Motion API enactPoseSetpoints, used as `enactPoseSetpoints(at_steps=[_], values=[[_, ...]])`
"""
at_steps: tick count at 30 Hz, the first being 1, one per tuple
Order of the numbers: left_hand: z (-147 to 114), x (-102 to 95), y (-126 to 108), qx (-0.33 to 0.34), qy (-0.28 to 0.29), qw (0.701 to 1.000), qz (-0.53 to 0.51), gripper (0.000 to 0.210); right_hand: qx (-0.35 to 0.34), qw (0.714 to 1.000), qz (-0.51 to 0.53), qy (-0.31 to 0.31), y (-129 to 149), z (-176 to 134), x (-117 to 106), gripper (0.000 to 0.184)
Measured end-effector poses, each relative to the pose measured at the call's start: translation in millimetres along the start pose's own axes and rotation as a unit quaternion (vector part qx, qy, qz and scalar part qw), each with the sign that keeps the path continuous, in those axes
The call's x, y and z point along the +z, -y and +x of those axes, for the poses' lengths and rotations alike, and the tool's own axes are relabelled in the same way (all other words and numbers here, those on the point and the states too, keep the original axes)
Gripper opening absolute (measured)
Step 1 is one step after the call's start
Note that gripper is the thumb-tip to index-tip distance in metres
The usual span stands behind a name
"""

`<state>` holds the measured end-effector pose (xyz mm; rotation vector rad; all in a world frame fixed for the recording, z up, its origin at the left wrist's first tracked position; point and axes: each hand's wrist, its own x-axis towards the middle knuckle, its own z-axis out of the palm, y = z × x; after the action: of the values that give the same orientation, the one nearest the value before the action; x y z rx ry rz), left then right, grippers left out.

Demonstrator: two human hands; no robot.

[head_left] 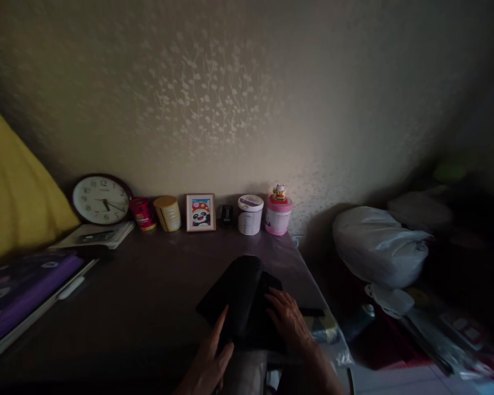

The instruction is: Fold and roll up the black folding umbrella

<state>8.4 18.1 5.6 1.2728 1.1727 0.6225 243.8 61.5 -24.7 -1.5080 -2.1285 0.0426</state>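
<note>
A soft-looking black item, folded over on itself, lies at the front of the dark table. Whether it is cloth or a bag I cannot tell. My left hand is at its near left edge, index finger stretched forward and thumb apart; the other fingers are mostly hidden. Across its right side rests my right hand, the fingers reaching over the black surface, with no clear grip showing.
Along the wall stand a clock, a red tub, a yellow-lidded jar, a framed panda picture, a white tub and a pink tub. A purple case lies left; a white bag sits right, beyond the table edge.
</note>
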Motion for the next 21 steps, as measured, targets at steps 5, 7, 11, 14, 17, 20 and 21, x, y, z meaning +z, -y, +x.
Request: enactPoseSetpoints(at_steps=[5, 7, 11, 14, 17, 20, 21], values=[[1.6, -1.9, 0.9, -0.012, -0.005, 0.999, 0.044, 0.065, -0.046, 0.996, 0.040, 0.061, 21.7, -5.3, -6.5, 0.033], [3.2, -2.2, 3.3, -0.013, -0.005, 0.997, 0.080, 0.064, -0.058, 0.994, 0.056, 0.080, 34.4, -15.1, -10.1, 0.029], [4.1, -0.2, 8.7, 0.015, -0.033, 0.986, 0.161, 0.067, -0.094, 0.981, 0.118, 0.125, 54.6, -34.4, -23.5, 0.016], [3.4, 2.0, 12.5, 0.056, -0.045, 0.979, 0.192, 0.068, -0.043, 0.979, 0.170, 0.105, 46.4, -35.4, -31.3, 0.022], [4.2, 3.9, 16.6, 0.094, -0.052, 0.963, 0.247, 0.067, 0.121, 0.982, 0.146, -0.011, 15.1, -26.1, -28.8, 0.027], [6.5, 5.0, 20.2, 0.104, -0.057, 0.951, 0.286, 0.066, 0.213, 0.971, 0.086, -0.065, -18.9, -15.2, -15.6, 0.027], [7.2, 5.2, 21.0, 0.105, -0.058, 0.948, 0.294, 0.066, 0.227, 0.968, 0.079, -0.072, -27.2, -11.9, -10.3, 0.028]])
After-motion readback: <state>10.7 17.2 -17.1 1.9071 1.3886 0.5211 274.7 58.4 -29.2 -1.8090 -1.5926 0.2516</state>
